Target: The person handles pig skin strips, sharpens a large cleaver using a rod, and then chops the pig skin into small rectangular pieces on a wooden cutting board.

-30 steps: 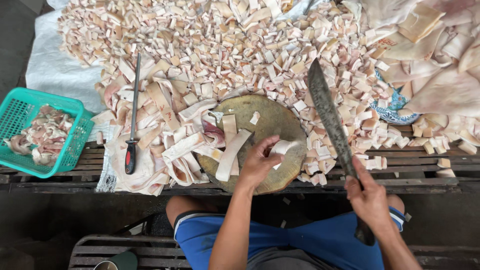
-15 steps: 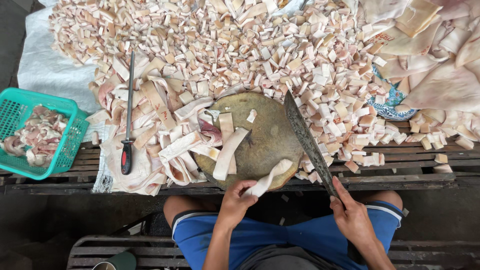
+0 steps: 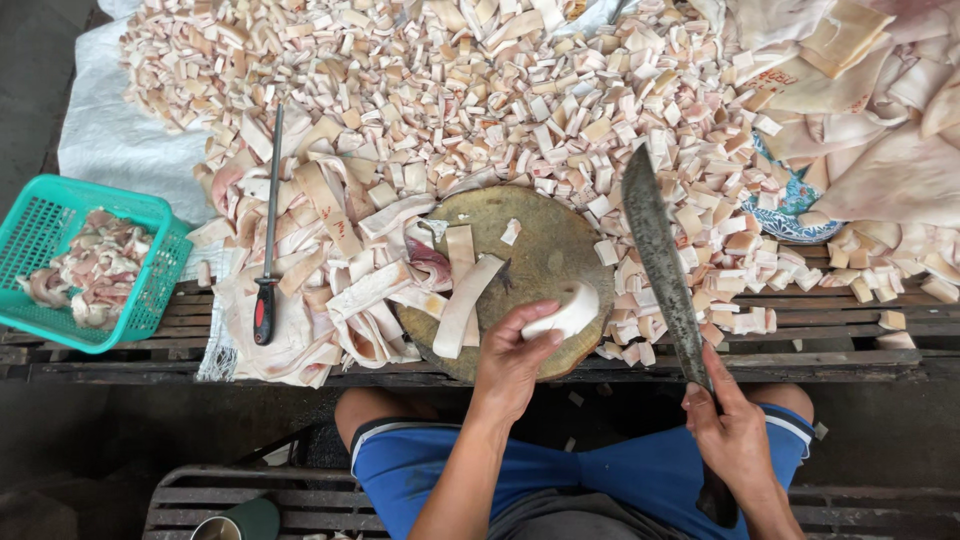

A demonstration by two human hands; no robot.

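My left hand (image 3: 510, 357) holds a pale strip of pork skin (image 3: 566, 311) down on the near part of a round wooden chopping block (image 3: 540, 255). My right hand (image 3: 732, 430) grips the handle of a long dark cleaver (image 3: 660, 263), whose blade points away from me just right of the block, above cut pieces. More long strips (image 3: 463, 300) lie on the block's left side.
A big heap of small cut skin cubes (image 3: 480, 90) covers the table beyond the block. A sharpening steel with a red-black handle (image 3: 267, 240) lies at the left. A teal basket (image 3: 85, 262) of scraps stands far left. Large uncut sheets (image 3: 880, 150) lie at the right.
My left hand lifted a strip off toward me, then set it back on the block's near edge. The cleaver swung in over the block, then out to the right again.
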